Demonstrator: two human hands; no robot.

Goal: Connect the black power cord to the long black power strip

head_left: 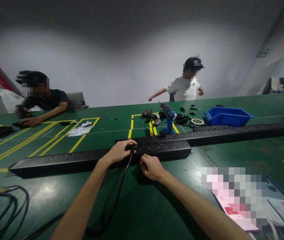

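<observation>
A long black power strip (82,156) with rows of sockets and small red marks lies across the green table in front of me. My left hand (119,151) is closed around a black plug (133,147) at one of its sockets; whether the pins are fully in, I cannot tell. From the plug a black cable (120,190) hangs down toward me and bends left. My right hand (152,166) is curled at the near side of the strip, just right of the cable. Its fingertips are turned away, so anything in them is hidden.
Behind lies a second long power strip (219,133). A blue cordless drill (168,116) stands beyond it, near a blue bin (228,116) and a tape roll (197,122). Coiled cable (12,206) lies at left, papers (234,206) at right. Two people are across the table.
</observation>
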